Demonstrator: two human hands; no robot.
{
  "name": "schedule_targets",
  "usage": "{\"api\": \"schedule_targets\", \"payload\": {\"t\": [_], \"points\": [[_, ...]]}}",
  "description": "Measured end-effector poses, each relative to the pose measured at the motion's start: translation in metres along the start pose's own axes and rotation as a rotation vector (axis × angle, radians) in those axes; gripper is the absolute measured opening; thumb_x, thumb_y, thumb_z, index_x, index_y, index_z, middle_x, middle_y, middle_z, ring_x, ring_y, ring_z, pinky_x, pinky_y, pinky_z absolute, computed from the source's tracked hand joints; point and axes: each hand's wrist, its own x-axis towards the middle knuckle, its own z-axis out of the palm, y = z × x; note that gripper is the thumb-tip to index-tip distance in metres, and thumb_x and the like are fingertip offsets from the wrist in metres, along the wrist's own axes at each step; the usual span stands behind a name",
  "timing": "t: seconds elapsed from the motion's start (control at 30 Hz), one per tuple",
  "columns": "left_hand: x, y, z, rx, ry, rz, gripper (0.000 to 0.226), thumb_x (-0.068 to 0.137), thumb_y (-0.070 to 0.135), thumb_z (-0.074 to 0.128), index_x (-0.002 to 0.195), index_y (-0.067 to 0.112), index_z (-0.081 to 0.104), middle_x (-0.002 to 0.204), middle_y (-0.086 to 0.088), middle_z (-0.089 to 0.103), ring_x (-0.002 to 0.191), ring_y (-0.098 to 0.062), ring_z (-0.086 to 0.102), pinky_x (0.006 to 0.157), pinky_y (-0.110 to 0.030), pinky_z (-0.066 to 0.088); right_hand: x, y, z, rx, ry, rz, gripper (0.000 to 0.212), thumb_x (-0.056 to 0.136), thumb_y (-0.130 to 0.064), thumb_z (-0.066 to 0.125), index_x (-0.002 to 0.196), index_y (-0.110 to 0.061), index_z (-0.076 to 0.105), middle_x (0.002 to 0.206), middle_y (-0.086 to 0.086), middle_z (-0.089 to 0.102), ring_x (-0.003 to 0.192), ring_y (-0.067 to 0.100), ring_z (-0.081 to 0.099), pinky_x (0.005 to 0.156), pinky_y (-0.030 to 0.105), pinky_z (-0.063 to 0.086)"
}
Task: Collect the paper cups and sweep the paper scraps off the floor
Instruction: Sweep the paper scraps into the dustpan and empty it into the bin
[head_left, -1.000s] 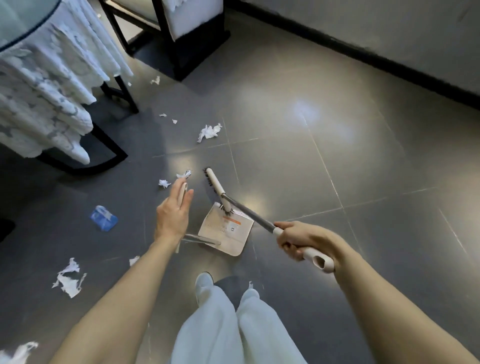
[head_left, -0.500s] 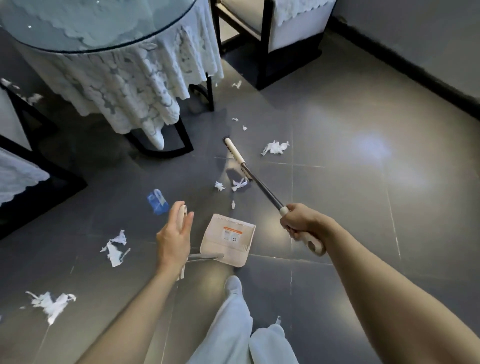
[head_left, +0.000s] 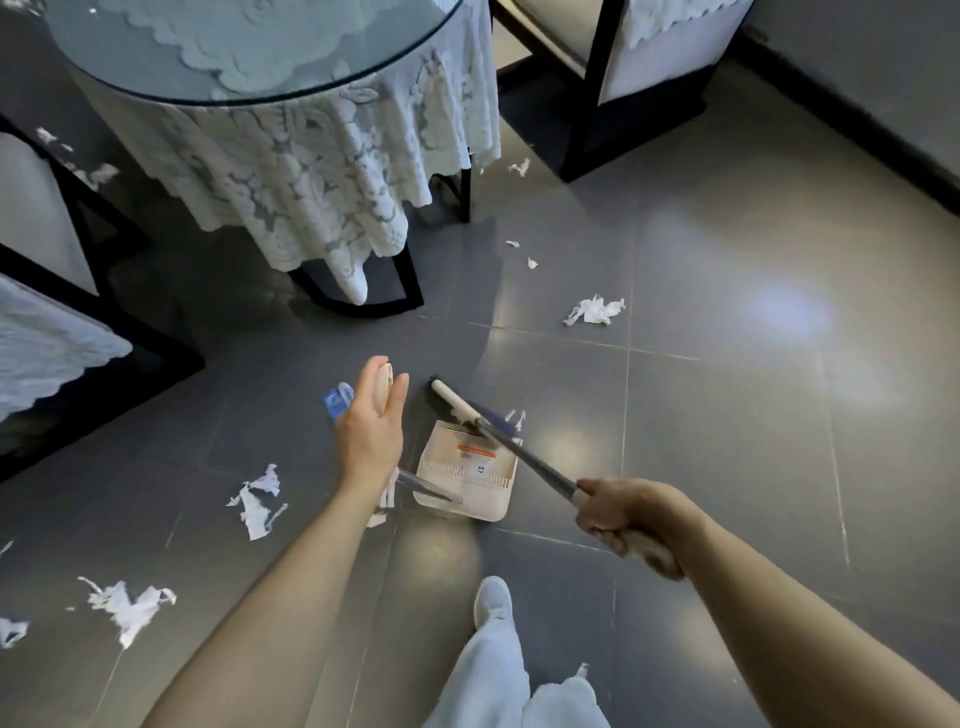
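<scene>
Scraps (head_left: 595, 310) of white paper lie scattered over the grey tiled floor (head_left: 779, 467); nine can be counted for certain. One crumpled piece lies to the right of the surface's legs. Three small bits lie beyond it, toward the chair. One sits just beside the broom head, and three larger torn ones lie on the left. One tiny bit lies near the right trouser leg. A few more white flecks at the upper left are too blurred to count.

One blue thing (head_left: 336, 400) lies on the floor, partly hidden behind the left grip (head_left: 371, 431). I cannot tell whether it is a cup.

One cream dustpan (head_left: 467, 467) stands on the floor ahead of one white shoe (head_left: 493, 603). It bears one label (head_left: 475, 457) with an orange stripe, its print too small to read.

The left grip holds the pale top of the dustpan's long handle between thumb and nearly straight fingers. The right grip (head_left: 623, 519) is clenched round the pale end of the one broom (head_left: 524, 460). The broom's dark shaft crosses above the pan, and its head lies at the pan's far lip.

One round glass surface (head_left: 249, 52) stands at the top on black legs, draped in white lace. One dark-framed chair (head_left: 649, 104) stands to its right.
</scene>
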Motion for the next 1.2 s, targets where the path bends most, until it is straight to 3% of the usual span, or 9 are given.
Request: {"api": "schedule_targets", "payload": {"t": [0.1,0.23,0.33,0.5,0.6,0.8,0.93,1.07,1.2], "points": [[0.008,0.005,0.003,0.074,-0.060,0.056,0.039,0.095,0.048,0.047,0.129,0.029,0.051,0.113,-0.006,0.066,0.094,-0.036,0.059,0.085,-0.040,0.047,-0.017,0.013,-0.023,0.249,-0.145,-0.005,0.017,0.086,-0.002,0.037,0.098,-0.010,0.046,0.045,-0.001,0.043,0.034,0.011,0.035,0.036,0.017,0.031],[0.009,0.013,0.010,0.115,-0.109,0.129,0.043,0.096,0.046,0.047,0.134,0.026,0.049,0.123,-0.003,0.064,0.105,-0.035,0.057,0.087,-0.035,0.040,-0.031,0.029,-0.065,0.336,-0.176,-0.015,0.022,0.089,0.001,0.035,0.104,-0.009,0.046,0.046,-0.001,0.039,0.034,0.009,0.031,0.034,0.014,0.030],[0.011,0.027,0.020,0.115,-0.130,0.151,0.044,0.096,0.047,0.046,0.134,0.025,0.048,0.121,-0.005,0.064,0.102,-0.038,0.057,0.085,-0.036,0.041,-0.036,0.037,-0.088,0.397,-0.142,-0.034,0.025,0.089,0.003,0.034,0.106,-0.011,0.045,0.044,0.000,0.039,0.031,0.009,0.031,0.033,0.012,0.030],[0.022,0.060,0.051,0.091,-0.109,0.184,0.041,0.095,0.049,0.046,0.131,0.030,0.049,0.112,-0.006,0.067,0.095,-0.035,0.059,0.075,-0.031,0.038,-0.032,0.056,-0.133,0.519,-0.025,-0.090,0.018,0.088,0.006,0.035,0.086,-0.010,0.044,0.041,0.001,0.040,0.030,0.009,0.031,0.032,0.012,0.031],[0.034,0.083,0.085,0.099,-0.102,0.206,0.038,0.094,0.051,0.045,0.127,0.033,0.049,0.105,-0.006,0.068,0.085,-0.035,0.060,0.071,-0.031,0.039,-0.021,0.072,-0.168,0.583,0.084,-0.115,0.020,0.087,0.008,0.037,0.085,-0.010,0.045,0.040,0.001,0.039,0.027,0.010,0.031,0.033,0.012,0.031],[0.061,0.144,0.175,0.069,-0.082,0.179,0.036,0.095,0.047,0.046,0.126,0.030,0.049,0.108,-0.007,0.068,0.089,-0.036,0.060,0.075,-0.035,0.043,0.018,0.101,-0.267,0.530,0.329,-0.160,0.019,0.088,0.003,0.037,0.096,-0.007,0.051,0.047,0.005,0.042,0.030,0.013,0.034,0.034,0.014,0.031],[0.085,0.191,0.228,0.063,-0.036,0.132,0.040,0.097,0.042,0.045,0.132,0.024,0.048,0.111,-0.012,0.066,0.092,-0.038,0.058,0.077,-0.039,0.044,0.046,0.109,-0.342,0.370,0.416,-0.173,0.012,0.091,-0.002,0.035,0.090,-0.008,0.046,0.051,0.008,0.045,0.025,0.012,0.038,0.032,0.015,0.031],[0.120,0.230,0.270,0.075,0.001,0.108,0.041,0.097,0.045,0.044,0.132,0.026,0.047,0.119,-0.008,0.064,0.097,-0.037,0.058,0.079,-0.039,0.045,0.078,0.109,-0.396,0.165,0.401,-0.149,0.015,0.088,-0.004,0.034,0.097,-0.009,0.045,0.050,0.008,0.052,0.028,0.016,0.044,0.037,0.021,0.036],[0.150,0.245,0.286,0.091,0.016,0.105,0.035,0.096,0.048,0.046,0.127,0.032,0.048,0.117,-0.003,0.065,0.099,-0.034,0.058,0.080,-0.037,0.043,0.093,0.111,-0.404,0.086,0.286,-0.114,0.021,0.087,-0.007,0.033,0.102,-0.011,0.047,0.056,0.008,0.054,0.038,0.019,0.048,0.043,0.024,0.040]]}}
